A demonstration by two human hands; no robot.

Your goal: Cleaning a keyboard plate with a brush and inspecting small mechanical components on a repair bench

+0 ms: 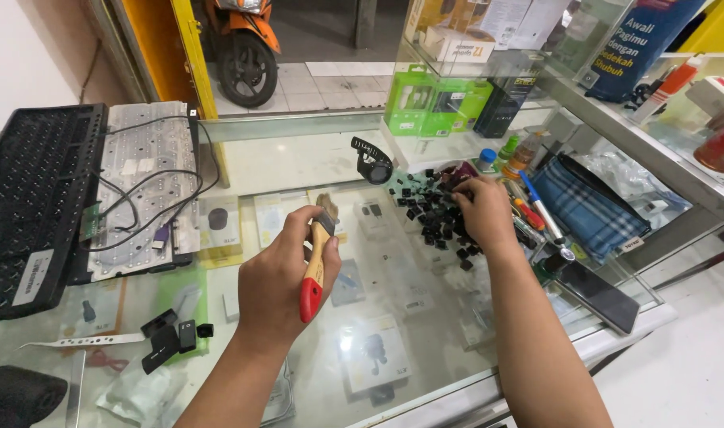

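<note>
Hands: brush (318,254) left (279,273), keycaps (429,214) right (482,212)

Left hand (279,277) gripping paintbrush (317,257) (bristles up), right hand (482,210) on black keycaps (429,214)

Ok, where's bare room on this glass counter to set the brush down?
Free glass lies between the keyboard parts and the keycap pile, and below the left hand. It is crowded by the right hand, among keycaps and tools.

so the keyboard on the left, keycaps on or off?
Off. The black keyboard frame shows only empty sockets, its membrane sheet lies bare beside it, and loose black keycaps sit piled under the right hand.
</note>
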